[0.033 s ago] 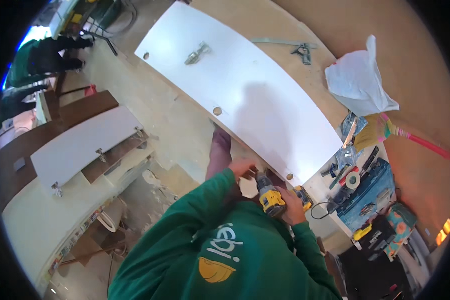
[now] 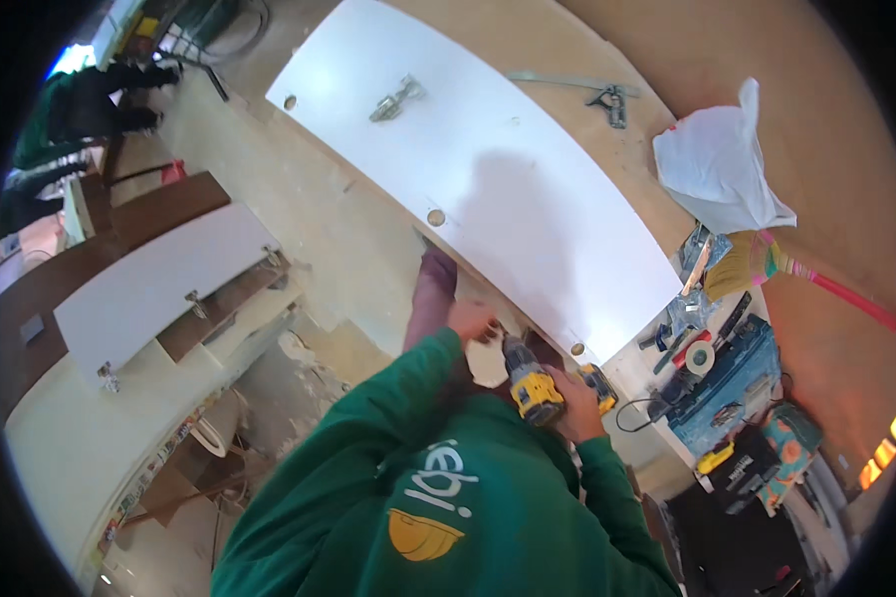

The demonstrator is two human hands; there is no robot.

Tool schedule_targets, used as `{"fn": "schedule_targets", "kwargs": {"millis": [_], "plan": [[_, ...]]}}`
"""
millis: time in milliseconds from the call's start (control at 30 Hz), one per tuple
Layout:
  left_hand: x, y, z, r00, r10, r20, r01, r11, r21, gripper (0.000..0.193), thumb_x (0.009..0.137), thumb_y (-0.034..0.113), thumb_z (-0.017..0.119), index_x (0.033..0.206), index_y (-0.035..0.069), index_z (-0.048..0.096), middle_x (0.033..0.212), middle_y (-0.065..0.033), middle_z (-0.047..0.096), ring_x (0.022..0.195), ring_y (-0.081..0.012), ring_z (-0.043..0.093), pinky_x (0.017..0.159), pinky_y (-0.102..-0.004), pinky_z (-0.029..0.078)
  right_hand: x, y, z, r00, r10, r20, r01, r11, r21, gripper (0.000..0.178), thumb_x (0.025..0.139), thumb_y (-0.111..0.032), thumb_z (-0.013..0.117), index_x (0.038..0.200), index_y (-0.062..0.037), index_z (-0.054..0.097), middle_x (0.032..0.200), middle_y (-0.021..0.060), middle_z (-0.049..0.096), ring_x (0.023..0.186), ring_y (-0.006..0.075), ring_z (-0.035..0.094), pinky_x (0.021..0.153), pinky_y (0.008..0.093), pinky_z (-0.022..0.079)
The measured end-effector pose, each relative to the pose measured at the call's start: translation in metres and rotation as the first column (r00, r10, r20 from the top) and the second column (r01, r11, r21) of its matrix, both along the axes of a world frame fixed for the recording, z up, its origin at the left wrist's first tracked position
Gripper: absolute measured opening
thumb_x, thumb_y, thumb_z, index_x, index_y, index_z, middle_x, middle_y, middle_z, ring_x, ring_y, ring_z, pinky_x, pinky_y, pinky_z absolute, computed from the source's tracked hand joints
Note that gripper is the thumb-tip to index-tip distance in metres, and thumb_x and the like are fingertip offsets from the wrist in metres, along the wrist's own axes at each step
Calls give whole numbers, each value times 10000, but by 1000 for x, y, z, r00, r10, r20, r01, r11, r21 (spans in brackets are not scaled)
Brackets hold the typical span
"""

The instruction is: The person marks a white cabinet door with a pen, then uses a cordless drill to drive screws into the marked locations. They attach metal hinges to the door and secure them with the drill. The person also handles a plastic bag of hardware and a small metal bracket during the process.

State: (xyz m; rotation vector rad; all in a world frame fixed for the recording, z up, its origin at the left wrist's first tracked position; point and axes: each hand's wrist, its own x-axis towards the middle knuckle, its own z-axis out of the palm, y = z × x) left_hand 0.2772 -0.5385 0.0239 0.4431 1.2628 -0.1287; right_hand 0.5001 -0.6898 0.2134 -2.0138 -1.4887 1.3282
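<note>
In my right hand is a yellow and black cordless drill, its fingers wrapped round the handle. The drill's dark chuck points away from me, beside the near edge of a long white panel. My left hand is just left of the chuck and apart from it, fingers bent together; anything in them is too small to make out. Below that hand shows a pale flat piece. Round holes run along the panel's near edge, and a metal hinge lies on its far left part.
Right of the panel are a white plastic bag, a broom, a tape roll and a blue tool case. A combination square lies behind it. Another white panel with hinges lies at left; a person is beyond.
My left hand has drawn back from the drill's chuck, slightly up and to the left. The drill in my right hand has shifted a little left.
</note>
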Motion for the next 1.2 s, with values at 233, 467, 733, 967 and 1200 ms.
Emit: {"fn": "schedule_targets", "kwargs": {"millis": [233,467,733,967,1200], "plan": [[-79,125,19,935,329,-135,-331,944,10,408,1066,381,492,1052,3,646,955,-153,729,768,-263,710,682,-424,599,-101,134,-19,981,-192,27,193,976,-97,691,728,-175,850,1370,-92,610,1130,183,707,1063,419,666,898,475,544],[-38,143,15,716,679,161,-596,715,-366,303,1064,241,454,1133,24,654,1007,-96,691,949,-240,672,879,-406,569,-127,204,-38,956,-293,9,293,954,-68,698,701,-159,896,1342,-59,639,1156,189,736,1072,406,694,908,455,553],[-30,138,0,690,710,142,-645,692,-324,308,1051,244,464,1151,23,654,997,-87,678,935,-224,674,866,-403,574,-116,210,-48,969,-248,15,246,953,-178,696,718,-186,892,1353,-73,632,1108,192,732,1042,391,698,891,442,553],[-34,135,-13,659,726,197,-649,681,-340,317,1067,255,479,1208,25,645,1062,-78,681,964,-213,672,888,-394,573,-110,212,-57,988,-147,46,153,974,-168,726,717,-195,891,1378,-80,614,1142,183,720,1071,398,683,907,458,551],[-33,135,-15,681,711,176,-651,698,-300,333,1070,253,496,1272,17,613,1129,-70,667,1022,-204,656,920,-387,562,-107,223,-49,992,-100,76,114,970,-215,749,758,-248,865,1427,-71,580,1166,188,714,1104,402,672,932,464,545]]}}
